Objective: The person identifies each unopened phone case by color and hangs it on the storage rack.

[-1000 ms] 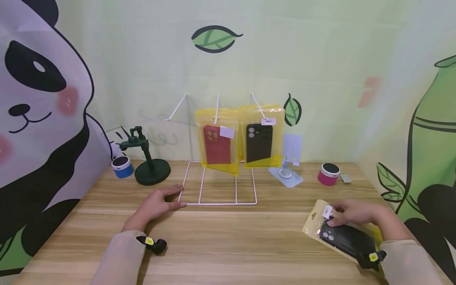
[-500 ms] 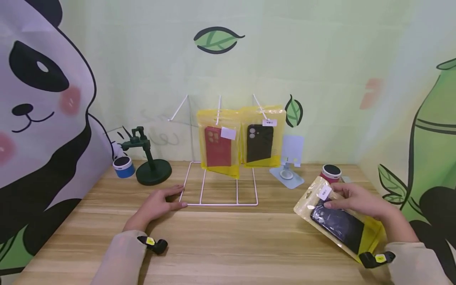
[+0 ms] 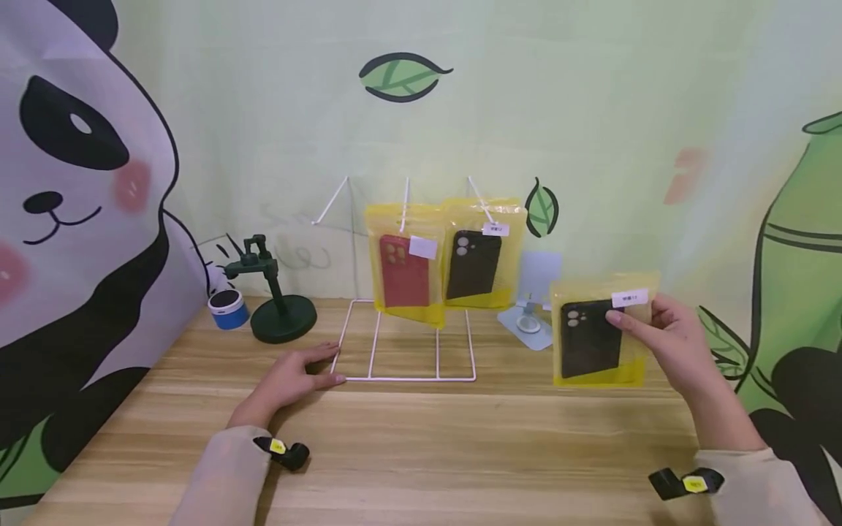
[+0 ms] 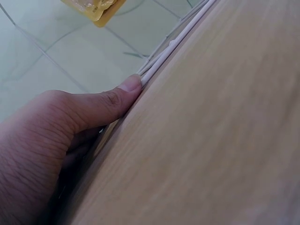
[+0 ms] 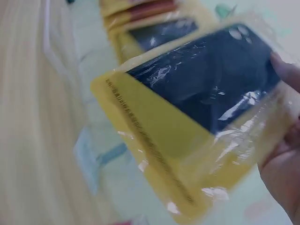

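Note:
My right hand pinches a yellow zip pouch with a black phone case inside, thumb in front. The pouch is raised upright at the right, and its white label shows beside the thumb. My left hand rests at the near left corner of a white wire display rack. Its thumb touches the end of the front bar, the fingers on the left side bar. From the rack's hooks hang a pouch with a red phone case and one with a black phone case. A third hook, at the left, is bare.
A dark green stand and a blue-sided small speaker-like cylinder are at the back left of the wooden table. A pale blue folding stand is right of the rack, partly behind the held pouch. A printed cloth hangs behind.
My right hand has lifted the pouched black phone case from low at the right, turning it upright and bringing it up and towards the back. The left hand has stayed at the rack's corner.

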The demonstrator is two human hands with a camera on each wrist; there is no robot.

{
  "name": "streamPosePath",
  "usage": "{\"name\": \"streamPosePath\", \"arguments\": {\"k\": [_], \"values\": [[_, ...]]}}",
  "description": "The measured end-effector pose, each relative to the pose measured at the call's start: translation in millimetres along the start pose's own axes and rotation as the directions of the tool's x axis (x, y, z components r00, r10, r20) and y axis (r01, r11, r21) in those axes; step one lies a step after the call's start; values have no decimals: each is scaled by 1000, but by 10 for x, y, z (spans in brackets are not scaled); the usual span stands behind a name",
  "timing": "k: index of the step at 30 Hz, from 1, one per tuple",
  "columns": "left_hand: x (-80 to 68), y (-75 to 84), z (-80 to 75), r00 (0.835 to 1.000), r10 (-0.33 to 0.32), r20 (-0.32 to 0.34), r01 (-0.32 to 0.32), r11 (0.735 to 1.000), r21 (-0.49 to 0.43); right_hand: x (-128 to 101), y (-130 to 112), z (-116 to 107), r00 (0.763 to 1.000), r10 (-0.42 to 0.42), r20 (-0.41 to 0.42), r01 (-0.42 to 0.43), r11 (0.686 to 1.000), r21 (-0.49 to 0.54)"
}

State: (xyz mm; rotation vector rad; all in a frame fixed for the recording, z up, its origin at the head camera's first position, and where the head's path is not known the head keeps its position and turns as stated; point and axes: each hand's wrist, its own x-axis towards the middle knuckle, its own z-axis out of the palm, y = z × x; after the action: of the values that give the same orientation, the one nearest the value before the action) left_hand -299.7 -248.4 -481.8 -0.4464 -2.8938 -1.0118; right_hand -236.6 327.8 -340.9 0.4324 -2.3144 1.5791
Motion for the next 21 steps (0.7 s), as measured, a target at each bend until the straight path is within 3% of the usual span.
{"name": "streamPosePath", "arguments": {"k": [3, 6, 11, 15, 18, 21], "values": [[-2, -1, -2, 1000, 4, 5, -4, 1000, 2, 53, -243, 110, 999, -25, -43, 32, 985, 172], [0, -4, -6, 1000, 2, 7, -2, 1000, 5, 139, -534, 254, 994, -79, -74, 97, 956, 276], [-28, -32, -14, 1000, -8, -1, 8, 1000, 9, 309, -920, 544, 975, -170, -145, 210, 920, 331], [-34, -21, -20, 1000, -9, 5, 9, 1000, 4, 411, -1068, 742, 971, -171, -168, 223, 899, 376], [-31, -15, -23, 1000, -9, 4, 9, 1000, 3, 495, -1066, 885, 974, -136, -183, 199, 900, 388], [-28, -28, -17, 1000, -6, -1, 6, 1000, 9, 579, -976, 989, 986, -100, -133, 140, 931, 337]]}}
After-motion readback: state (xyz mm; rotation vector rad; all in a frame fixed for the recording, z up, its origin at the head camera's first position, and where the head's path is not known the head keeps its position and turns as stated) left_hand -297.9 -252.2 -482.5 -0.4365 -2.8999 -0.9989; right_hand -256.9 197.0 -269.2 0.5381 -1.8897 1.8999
